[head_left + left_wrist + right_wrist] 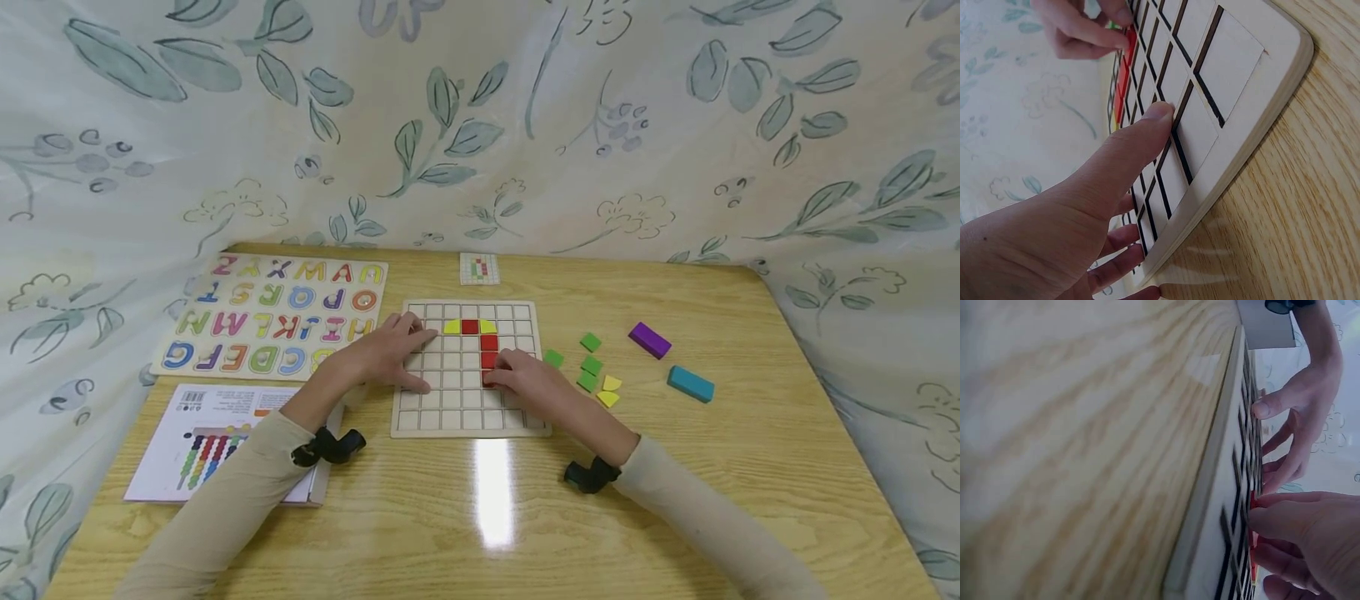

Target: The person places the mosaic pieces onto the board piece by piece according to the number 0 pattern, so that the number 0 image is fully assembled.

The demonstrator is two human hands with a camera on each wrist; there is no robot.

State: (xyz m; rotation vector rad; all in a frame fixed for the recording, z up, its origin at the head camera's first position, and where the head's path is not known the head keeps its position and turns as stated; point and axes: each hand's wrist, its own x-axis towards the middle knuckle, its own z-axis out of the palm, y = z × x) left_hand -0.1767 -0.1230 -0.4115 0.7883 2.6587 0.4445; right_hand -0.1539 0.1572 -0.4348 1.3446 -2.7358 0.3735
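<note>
A wooden grid board (471, 432) lies flat on the table in the head view. Its upper cells hold a red square tile (470, 327) between two yellow rounded tiles (452, 327), and more red tiles (489, 342) run down a column below. My right hand (528, 379) pinches the lowest red tile (487, 380) at its cell, thumb and fingers partly covering it. With thumb and fingers spread, my left hand (386, 350) rests on the board's left side, its thumb (1159, 115) on the grid in the left wrist view.
Right of the board lie several loose green tiles (591, 366), yellow tiles (608, 398), a purple block (649, 340) and a blue block (691, 383). A pattern card (479, 269) sits behind the board. An alphabet board (255, 364) and a box (161, 454) are at left.
</note>
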